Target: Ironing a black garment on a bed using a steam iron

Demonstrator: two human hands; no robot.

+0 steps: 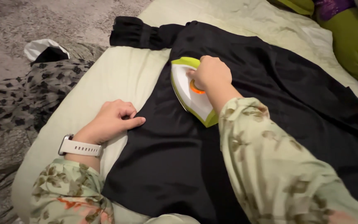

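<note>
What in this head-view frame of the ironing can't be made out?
- Iron handle: head view, covered by the right hand.
- Iron soleplate: faces down on the black garment.
- Garment's right and lower parts: cut off by frame edges and hidden by the right sleeve.
- Left hand fingertips: curled under at the garment's edge.

A white iron (192, 97) with lime-green trim and an orange dial stands flat, soleplate down, on a black garment (237, 124). The garment lies spread smooth across the bed, one gathered sleeve reaching toward the upper left.
</note>
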